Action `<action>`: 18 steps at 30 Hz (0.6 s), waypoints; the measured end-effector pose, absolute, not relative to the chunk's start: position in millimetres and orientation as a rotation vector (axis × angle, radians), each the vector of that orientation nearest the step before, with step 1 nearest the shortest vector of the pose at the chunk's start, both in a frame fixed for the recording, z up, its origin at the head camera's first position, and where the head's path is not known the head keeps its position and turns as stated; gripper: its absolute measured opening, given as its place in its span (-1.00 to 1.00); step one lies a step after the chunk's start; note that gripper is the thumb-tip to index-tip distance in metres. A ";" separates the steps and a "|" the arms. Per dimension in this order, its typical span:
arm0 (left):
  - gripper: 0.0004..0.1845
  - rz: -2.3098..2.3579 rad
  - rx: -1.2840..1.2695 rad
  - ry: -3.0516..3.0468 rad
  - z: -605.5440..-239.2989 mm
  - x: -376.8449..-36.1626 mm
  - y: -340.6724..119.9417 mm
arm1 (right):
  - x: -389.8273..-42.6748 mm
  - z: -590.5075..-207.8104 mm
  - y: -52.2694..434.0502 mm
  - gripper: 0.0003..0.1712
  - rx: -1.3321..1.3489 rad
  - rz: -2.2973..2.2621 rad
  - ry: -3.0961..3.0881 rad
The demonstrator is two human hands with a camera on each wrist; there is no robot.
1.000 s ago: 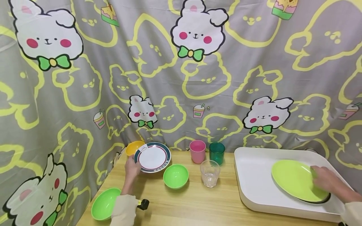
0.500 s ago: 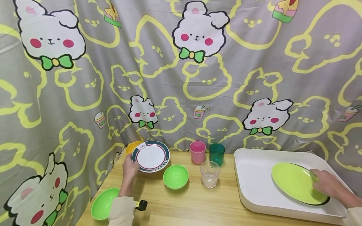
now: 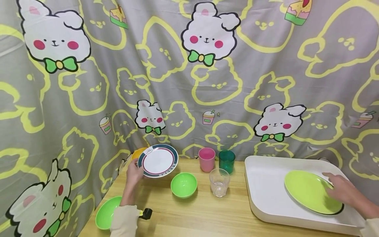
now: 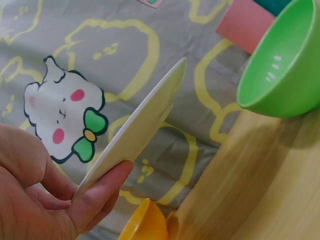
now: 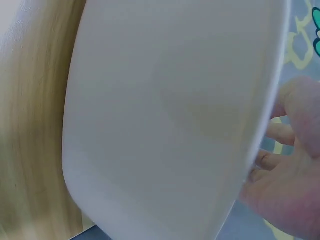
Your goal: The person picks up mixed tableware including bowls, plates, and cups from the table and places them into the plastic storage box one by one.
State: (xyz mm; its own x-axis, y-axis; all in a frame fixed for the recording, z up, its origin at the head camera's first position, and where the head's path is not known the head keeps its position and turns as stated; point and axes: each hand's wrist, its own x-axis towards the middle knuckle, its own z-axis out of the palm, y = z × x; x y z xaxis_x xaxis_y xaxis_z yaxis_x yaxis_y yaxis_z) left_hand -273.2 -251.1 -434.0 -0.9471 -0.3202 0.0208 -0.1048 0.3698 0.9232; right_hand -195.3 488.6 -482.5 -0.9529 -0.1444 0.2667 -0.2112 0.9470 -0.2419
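**Two plates handled over a wooden table**

A white plate with a dark rim is held tilted above the table by the left hand, its edge pinched between thumb and fingers; an orange bowl lies just behind it. At 3 o'clock from the plate, a green bowl, a clear glass, a pink cup and a teal cup are seen. At far right, a lime-green plate lies in a white tray; the right hand rests on it with fingers relaxed, nothing grasped. A second green bowl sits at 7 o'clock.
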 end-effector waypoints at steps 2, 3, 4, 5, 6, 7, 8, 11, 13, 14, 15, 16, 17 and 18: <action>-0.37 -1.684 0.361 -2.418 -430.5 -271.1 -251.5 | -195.1 -481.8 484.2 -0.48 0.271 0.414 -2.837; -0.37 -1.710 0.348 -2.408 -428.8 -270.0 -251.8 | -195.1 -481.8 481.6 -0.48 0.271 0.430 -2.830; -0.37 -1.745 0.339 -2.393 -427.6 -269.0 -252.1 | -195.2 -481.8 478.7 -0.48 0.274 0.442 -2.820; -0.36 -1.782 0.327 -2.378 -426.6 -268.1 -252.3 | -195.5 -481.4 476.1 -0.48 0.274 0.457 -2.823; -0.36 -1.811 0.322 -2.364 -425.8 -267.6 -252.7 | -196.0 -480.8 473.4 -0.46 0.276 0.476 -2.816; -0.36 -1.830 0.316 -2.354 -424.9 -267.1 -252.6 | -196.7 -480.5 470.6 -0.45 0.283 0.487 -2.797; -0.36 -1.844 0.311 -2.347 -424.2 -266.7 -252.5 | -197.4 -480.5 468.0 -0.43 0.292 0.484 -2.774; -0.38 -1.880 0.295 -2.331 -422.5 -266.5 -251.3 | -198.4 -478.5 461.6 -0.38 0.328 0.475 -2.705; -0.38 -1.901 0.282 -2.322 -421.2 -266.0 -249.4 | -198.7 -475.9 456.9 -0.35 0.342 0.476 -2.668; -0.38 -1.910 0.277 -2.317 -420.8 -265.9 -248.5 | -198.4 -474.3 454.3 -0.33 0.346 0.475 -2.655; -0.39 -1.919 0.269 -2.310 -420.7 -266.0 -247.8 | -198.1 -472.5 451.6 -0.32 0.347 0.479 -2.648; -0.39 -1.932 0.260 -2.301 -420.4 -265.8 -246.8 | -197.9 -470.6 448.7 -0.30 0.342 0.489 -2.645; -0.39 -1.943 0.252 -2.293 -420.0 -265.4 -245.6 | -197.6 -468.8 445.7 -0.29 0.334 0.497 -2.648; -0.38 -1.950 0.243 -2.288 -419.7 -265.1 -244.5 | -197.3 -466.9 442.7 -0.28 0.327 0.500 -2.651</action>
